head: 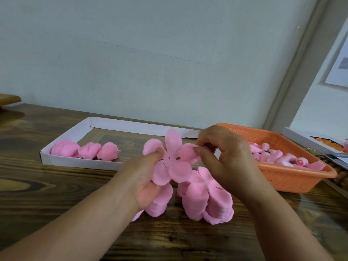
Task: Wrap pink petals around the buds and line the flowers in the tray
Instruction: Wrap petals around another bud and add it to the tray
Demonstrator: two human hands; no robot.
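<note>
Pink petals going round a bud

Wooden tabletop (pixel 56 185) carries a white tray (pixel 79 162) holding three finished flowers (pixel 84 150), far left. An orange basket (pixel 293 178) of buds sits right. My left hand (pixel 145 178) grips a petal layer (pixel 169 162); my right hand (pixel 226 153) pinches one petal. I should fold snugly, centred. Free tray room lies rightward.

Small craft workbench for making artificial flowers, indoors, plain room.
Dark wooden table (pixel 56 185) against a bare pale wall (pixel 131 53); white cardboard tray (pixel 75 162) of finished pink flowers (pixel 84 150) at 10 o'clock, orange perforated basket (pixel 293 178) of buds at 2 o'clock, stacked pink petals (pixel 207 196) at centre.
</note>
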